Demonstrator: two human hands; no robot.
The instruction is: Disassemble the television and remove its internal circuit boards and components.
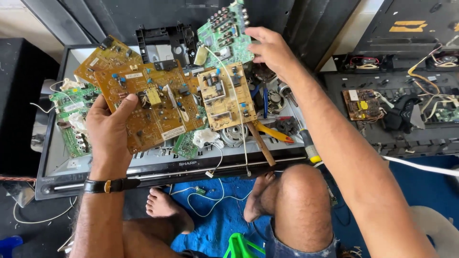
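Note:
My left hand (pixel 109 128) grips a large brown circuit board (pixel 153 102) by its left edge and holds it tilted above a flat screen panel (pixel 158 167). My right hand (pixel 270 50) reaches to the back and pinches the right edge of a green circuit board (pixel 224 36) studded with round connectors. Between the two boards lies a smaller tan board (pixel 225 95) with a white wire across it. Another brown board (pixel 107 55) sits behind the one I hold, partly hidden by it.
Green boards (pixel 71 117) lie at the left of the panel. Blue-handled pliers (pixel 265 98), a yellow-handled tool (pixel 272 134), a screwdriver (pixel 308 145) and a speaker (pixel 234 135) lie at its right. A dismantled black chassis (pixel 397 112) with a small board is at the right. My bare feet rest on blue cloth (pixel 215 215).

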